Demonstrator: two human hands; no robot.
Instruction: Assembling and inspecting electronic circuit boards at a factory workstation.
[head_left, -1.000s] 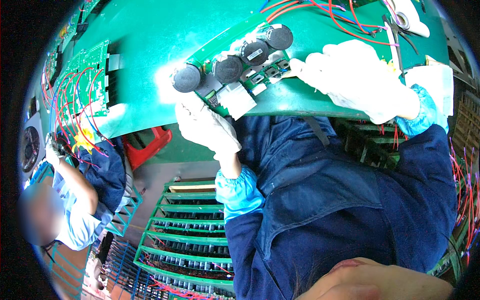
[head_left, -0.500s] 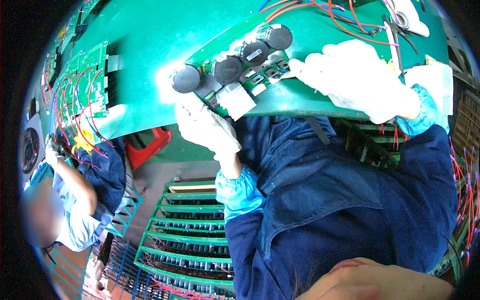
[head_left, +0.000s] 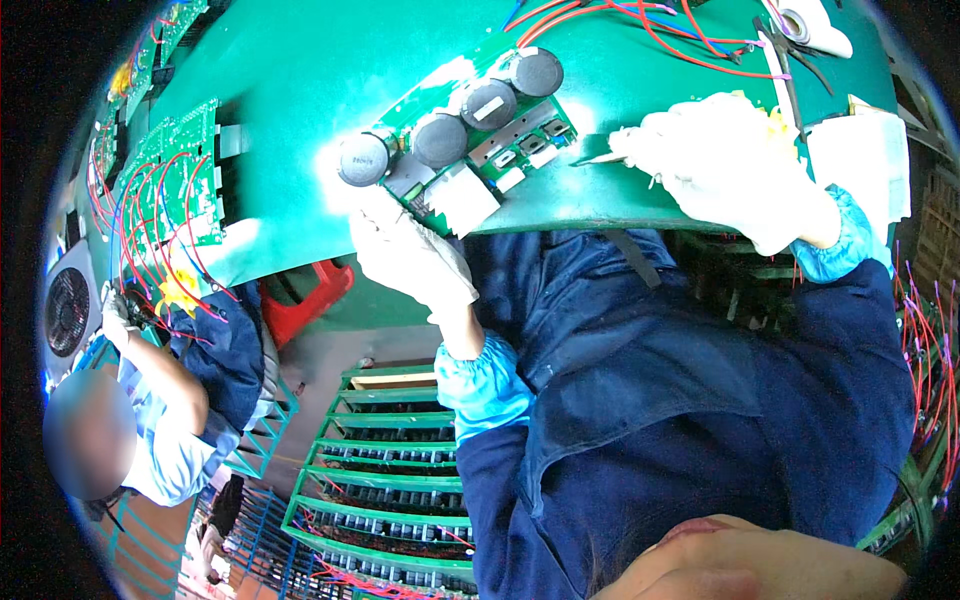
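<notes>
A green circuit board [head_left: 402, 112] lies tilted on the green work table, with several large black round capacitors [head_left: 440, 140] along it. Silver-framed parts and white blocks line its near side. My left hand [head_left: 410, 250], in a white glove, grips the board's near left corner; its fingertips are partly hidden. To the right of the board, my right hand [head_left: 715, 165], also gloved in white, is closed on a slim pointed tool [head_left: 598, 158]. The tool's tip points left, a little apart from the board.
Red and blue wires [head_left: 690, 55], dark-handled pliers [head_left: 785, 80] and a white roll [head_left: 820, 30] lie at the far right. Wired boards [head_left: 185, 170] stand on the left. A co-worker [head_left: 170, 400] sits there beside a fan [head_left: 70, 300]. Green racks [head_left: 390, 450] stand below.
My right hand has drawn back slightly to the right, taking the tool's tip away from the board's parts. The board has shifted a little left in view, my left hand still at its corner.
</notes>
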